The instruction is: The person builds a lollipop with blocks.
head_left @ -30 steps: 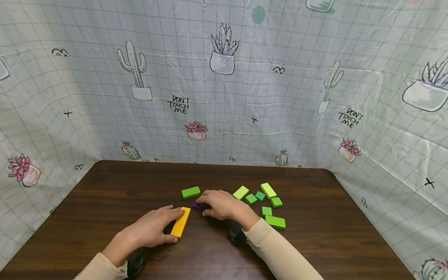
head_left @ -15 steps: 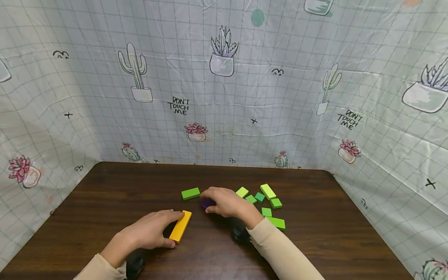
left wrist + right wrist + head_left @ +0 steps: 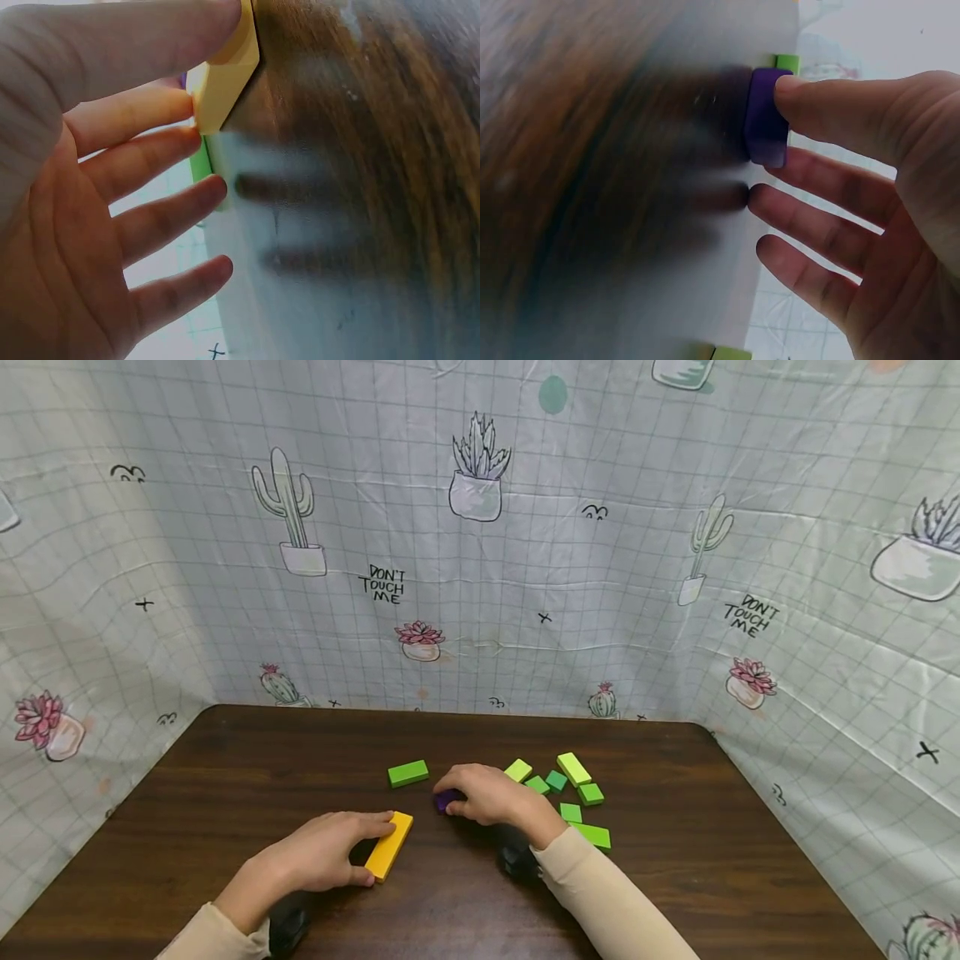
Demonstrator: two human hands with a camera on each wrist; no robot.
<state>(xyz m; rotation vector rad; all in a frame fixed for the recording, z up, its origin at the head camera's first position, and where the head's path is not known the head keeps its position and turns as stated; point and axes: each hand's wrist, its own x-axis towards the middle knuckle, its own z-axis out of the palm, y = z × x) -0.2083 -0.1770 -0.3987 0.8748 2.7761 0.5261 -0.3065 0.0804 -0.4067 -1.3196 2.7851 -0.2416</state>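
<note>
My left hand [image 3: 318,853] pinches a long yellow block [image 3: 390,848] lying on the table, thumb at its near end and fingers at its far side. In the left wrist view the thumb presses the yellow block [image 3: 225,94] while the lower fingers stretch out loosely. Right of it, my right hand [image 3: 483,795] holds a small dark purple block [image 3: 446,799], partly covered by the fingers. The right wrist view has the thumb on one face of the purple block [image 3: 766,116] and a finger behind it. Both blocks are apart from each other.
A green block [image 3: 408,773] lies just beyond the hands. Right of the right hand are several small blocks, among them a lime block [image 3: 574,768], a teal cube [image 3: 557,781] and a green block [image 3: 592,836]. A patterned curtain [image 3: 480,585] rises behind the dark wooden table [image 3: 285,752].
My right hand has moved a little to the right, taking the purple block with it. The yellow block under my left hand has shifted slightly towards me.
</note>
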